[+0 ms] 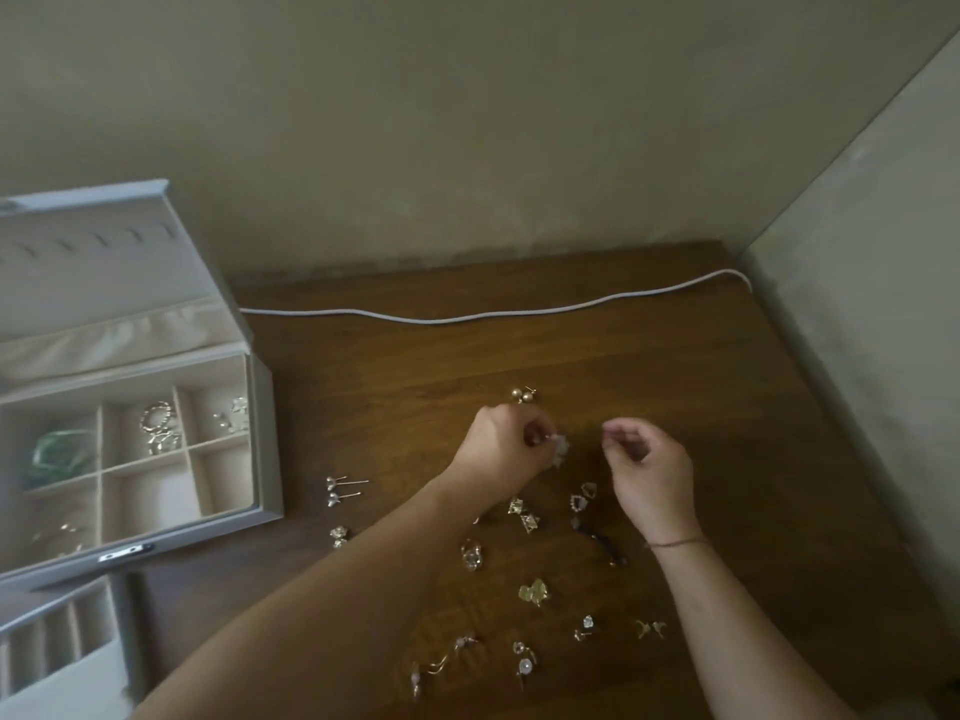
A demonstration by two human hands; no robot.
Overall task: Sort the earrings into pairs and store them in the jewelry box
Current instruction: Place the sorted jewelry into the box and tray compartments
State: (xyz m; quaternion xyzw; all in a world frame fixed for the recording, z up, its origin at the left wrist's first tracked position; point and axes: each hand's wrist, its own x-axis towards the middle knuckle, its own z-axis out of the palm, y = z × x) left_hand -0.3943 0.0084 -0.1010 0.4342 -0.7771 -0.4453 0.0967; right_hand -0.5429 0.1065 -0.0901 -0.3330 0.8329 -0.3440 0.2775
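On the dark brown wooden table (649, 366) I count about eleven small groups of gold and silver metal earrings (524, 517); most groups look like two pieces lying together, but the blur does not allow an exact count of single pieces. There is one pair of round gold ball studs (522, 394) and one pair of silver studs with long pins (343, 489). One grey jewelry box with an open lid (262, 407) stands at the left; six beige compartments show in its top tray. One white cable (493, 317) lies along the back. Two hands are in view, the left hand (498, 449) and the right hand (649, 470).
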